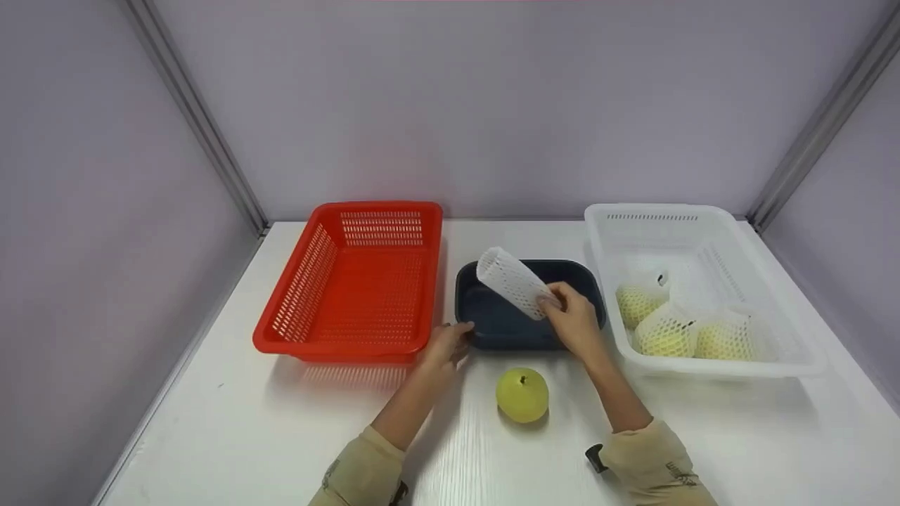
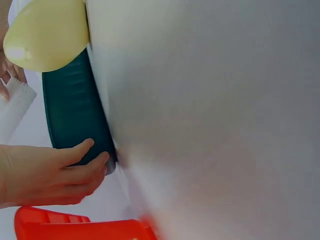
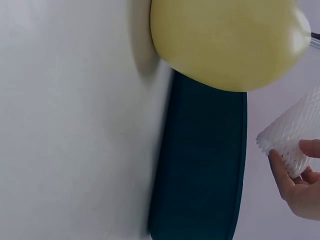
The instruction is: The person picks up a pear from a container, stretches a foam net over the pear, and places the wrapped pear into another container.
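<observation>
My right hand (image 1: 573, 323) pinches one end of a white foam fruit net (image 1: 513, 281) above the dark blue tray (image 1: 485, 341). The net is a hollow mesh sleeve, tilted, its far end pointing up and left in the head view. At the tray's front left corner is my left hand (image 1: 444, 346), fingers loosely extended against it in the left wrist view (image 2: 65, 175). A bare yellow-green pear (image 1: 522, 395) stands on the table in front of the tray, stem up, between my forearms. It looms large in the right wrist view.
Left of the tray stands a red plastic basket (image 1: 337, 349), close to my left hand. A white basket (image 1: 780, 367) on the right holds several pears in foam nets (image 1: 664, 334). Pale walls (image 1: 492, 105) enclose the white table (image 1: 232, 436).
</observation>
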The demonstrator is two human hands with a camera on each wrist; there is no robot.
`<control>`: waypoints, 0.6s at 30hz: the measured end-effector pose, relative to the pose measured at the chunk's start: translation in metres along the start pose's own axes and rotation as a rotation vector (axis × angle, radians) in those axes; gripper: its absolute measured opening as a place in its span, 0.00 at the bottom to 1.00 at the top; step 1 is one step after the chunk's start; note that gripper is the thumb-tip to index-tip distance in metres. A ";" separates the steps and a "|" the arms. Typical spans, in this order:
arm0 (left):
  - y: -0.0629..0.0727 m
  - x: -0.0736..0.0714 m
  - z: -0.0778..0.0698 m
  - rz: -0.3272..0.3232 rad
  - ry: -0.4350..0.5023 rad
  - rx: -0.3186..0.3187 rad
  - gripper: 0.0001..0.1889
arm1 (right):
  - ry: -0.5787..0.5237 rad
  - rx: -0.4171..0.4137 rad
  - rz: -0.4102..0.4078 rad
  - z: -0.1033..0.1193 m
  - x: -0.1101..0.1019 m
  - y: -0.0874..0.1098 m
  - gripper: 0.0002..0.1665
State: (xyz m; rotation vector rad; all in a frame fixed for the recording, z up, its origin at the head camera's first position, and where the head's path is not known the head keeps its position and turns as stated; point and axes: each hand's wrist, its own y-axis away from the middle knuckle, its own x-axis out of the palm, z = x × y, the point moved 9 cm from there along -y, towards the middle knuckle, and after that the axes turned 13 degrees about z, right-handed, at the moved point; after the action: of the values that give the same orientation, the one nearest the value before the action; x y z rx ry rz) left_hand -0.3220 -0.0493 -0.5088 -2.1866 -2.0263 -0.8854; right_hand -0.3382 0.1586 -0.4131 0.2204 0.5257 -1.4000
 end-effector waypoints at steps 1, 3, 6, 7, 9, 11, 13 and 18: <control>-0.001 -0.003 0.005 0.002 0.027 -0.013 0.11 | -0.007 -0.001 0.003 0.000 0.000 0.001 0.10; 0.003 -0.005 0.013 -0.011 0.113 -0.067 0.07 | -0.022 -0.001 0.014 -0.001 0.001 0.003 0.10; 0.014 -0.002 0.019 -0.017 0.229 -0.132 0.10 | -0.041 0.004 0.033 -0.001 0.002 0.006 0.10; 0.017 0.000 0.020 -0.006 0.253 -0.146 0.10 | -0.042 0.007 0.040 -0.001 0.003 0.007 0.10; 0.030 0.009 0.015 0.024 0.296 -0.175 0.08 | -0.045 0.010 0.053 0.000 0.004 0.009 0.11; 0.033 0.015 0.015 0.096 0.323 -0.182 0.06 | -0.044 0.007 0.059 0.002 0.003 0.012 0.11; 0.035 0.023 0.013 0.183 0.327 -0.178 0.08 | -0.062 -0.005 0.059 0.004 0.002 0.014 0.11; 0.041 0.038 0.000 0.350 0.248 -0.063 0.10 | -0.132 -0.073 0.078 0.016 -0.002 0.021 0.12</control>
State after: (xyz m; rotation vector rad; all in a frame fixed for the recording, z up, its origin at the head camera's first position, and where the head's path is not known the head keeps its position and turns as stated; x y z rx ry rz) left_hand -0.2842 -0.0207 -0.4782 -2.2320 -1.4680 -1.1152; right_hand -0.3142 0.1567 -0.4015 0.0877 0.4539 -1.3070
